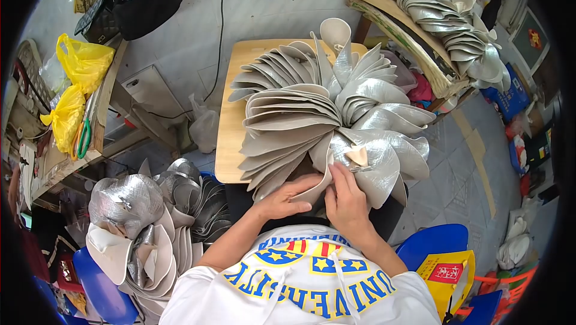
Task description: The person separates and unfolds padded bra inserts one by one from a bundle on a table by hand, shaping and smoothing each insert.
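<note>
A large pile of curved, beige sheet pieces with silvery faces (294, 115) spreads over a light wooden table (231, 151) in front of me. At the near side of the pile, my left hand (289, 198) grips the lower edge of one curved silver-beige piece (318, 188), thumb and fingers closed on it. My right hand (346, 196) pinches the same piece from the right, its fingertips at the upper edge. A small peach-coloured scrap (358, 156) lies on the silvery surface just beyond my right fingers.
More such pieces are heaped at lower left (141, 223) and on a stack of boards (408, 43) at upper right. Yellow bags (75, 97) and green-handled scissors (84, 139) rest on a wooden bench at left. A blue stool (435, 242) with a yellow bag stands at right.
</note>
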A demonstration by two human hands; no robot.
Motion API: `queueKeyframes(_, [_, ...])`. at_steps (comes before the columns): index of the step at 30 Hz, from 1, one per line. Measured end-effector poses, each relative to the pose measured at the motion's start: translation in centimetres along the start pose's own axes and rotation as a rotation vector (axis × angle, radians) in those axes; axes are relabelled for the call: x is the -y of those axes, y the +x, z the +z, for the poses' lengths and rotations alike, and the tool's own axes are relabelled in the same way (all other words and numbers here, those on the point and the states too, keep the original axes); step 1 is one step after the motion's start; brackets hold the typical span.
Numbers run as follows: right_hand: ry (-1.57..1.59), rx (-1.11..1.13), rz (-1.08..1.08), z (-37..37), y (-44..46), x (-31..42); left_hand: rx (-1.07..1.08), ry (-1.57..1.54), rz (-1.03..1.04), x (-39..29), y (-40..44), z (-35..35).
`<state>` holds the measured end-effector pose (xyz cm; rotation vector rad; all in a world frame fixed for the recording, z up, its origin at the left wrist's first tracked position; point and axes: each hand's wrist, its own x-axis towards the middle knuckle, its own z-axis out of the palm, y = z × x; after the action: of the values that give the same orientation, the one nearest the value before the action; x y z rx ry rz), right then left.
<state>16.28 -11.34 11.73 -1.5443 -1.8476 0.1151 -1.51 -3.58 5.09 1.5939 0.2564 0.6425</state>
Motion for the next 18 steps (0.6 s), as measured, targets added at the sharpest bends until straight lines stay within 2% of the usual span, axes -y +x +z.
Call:
queueKeyframes(3, [-0.107,0.074,-0.02,-1.8,-0.2,1.1,0.102,0.122,-0.069,0.9,0.5,0.4])
queueKeyframes(6, [-0.02,-0.023,-0.123,-3.2,0.5,2.3,0.1,0.303,-0.021,0.1,1.1,1.2])
queueKeyframes(10, [0.277,-0.045,-0.331,-3.2,1.3,3.8,0.238,0.628,0.035,1.5,2.3,1.1])
queueKeyframes(11, [0.336,-0.013,-0.368,-2.6,1.2,4.1,0.173,0.523,0.071,1.3,2.2,1.3])
queueKeyframes(13, [0.424,0.065,-0.376,-1.1,1.4,4.7,0.112,0.321,-0.014,1.5,1.9,1.6])
queueKeyframes(14, [0.341,0.053,-0.392,0.1,1.5,4.2,0.082,0.219,-0.056,1.7,1.6,1.9])
queueKeyframes(17, [0.0,0.048,-0.382,4.1,2.2,0.4,0.016,0.248,-0.101,4.9,0.1,2.2])
queueKeyframes(18, [-0.17,0.068,-0.336,4.8,2.3,-1.2,0.149,0.579,-0.08,5.1,0.5,1.6])
